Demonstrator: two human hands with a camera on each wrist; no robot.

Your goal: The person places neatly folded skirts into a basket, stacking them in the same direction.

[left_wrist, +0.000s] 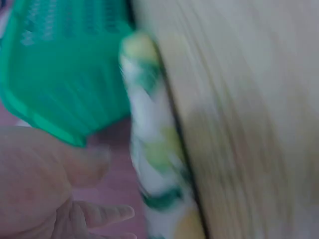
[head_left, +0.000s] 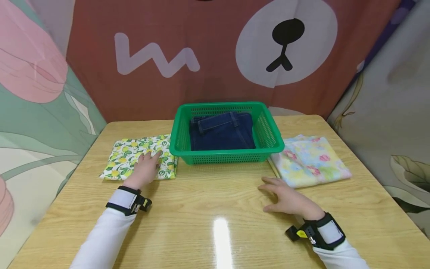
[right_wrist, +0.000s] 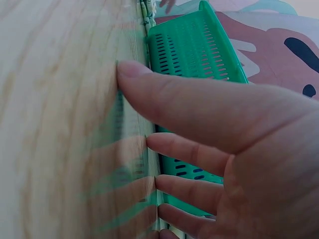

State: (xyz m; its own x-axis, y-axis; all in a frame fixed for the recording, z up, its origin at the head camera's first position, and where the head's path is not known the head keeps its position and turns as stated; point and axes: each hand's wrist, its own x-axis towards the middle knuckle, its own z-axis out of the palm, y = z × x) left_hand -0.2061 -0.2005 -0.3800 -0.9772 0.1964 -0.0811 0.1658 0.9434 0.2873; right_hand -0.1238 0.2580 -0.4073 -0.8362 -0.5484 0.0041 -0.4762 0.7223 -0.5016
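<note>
Fingers of the left hand [head_left: 145, 169] lie straight and flat on the folded lemon-print cloth [head_left: 129, 157], which sits on the table [head_left: 215, 224] just left of the green basket [head_left: 268, 136]. Fingers of the right hand [head_left: 285, 196] are spread wide and relaxed, resting on bare wood near the basket's front and holding nothing, just beside the folded floral cloth [head_left: 314, 158] on the right. Dark blue jeans [head_left: 221, 130] lie folded inside the basket.

Wooden table [head_left: 215, 231] bears basket [head_left: 268, 130] and folded cloths [head_left: 134, 157].
</note>
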